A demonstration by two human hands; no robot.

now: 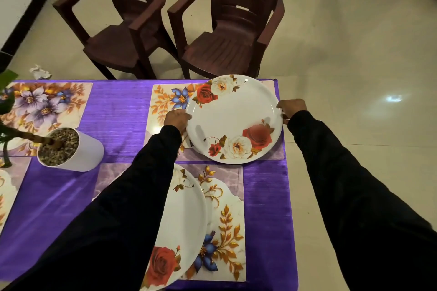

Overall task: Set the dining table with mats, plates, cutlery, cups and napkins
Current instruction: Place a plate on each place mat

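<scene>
a: setting the far plate [234, 118] down, by the look of it. it lay on the far mat [165, 101] at the table's right corner, its right rim about level with the table edge.

b: and the hands?

a: the left hand [176, 118] gripped the left rim, the right hand [291, 107] the right rim, fingers curled round the edge on both sides.

b: so which step?

a: plates, i'd judge. a near plate [186, 215] already sat on the near mat [227, 220], half under the left sleeve. next move probably called for nudging the far plate left to centre it, then letting go. no cutlery, cups or napkins were in view.

b: the rest?

a: a purple cloth [118, 111] covered the table, a third mat [45, 104] lay far left, and a white pot [78, 151] of gravel leaned beside it. two brown chairs [212, 30] stood beyond on pale tiles, with crumpled paper [40, 72] on the floor.
</scene>
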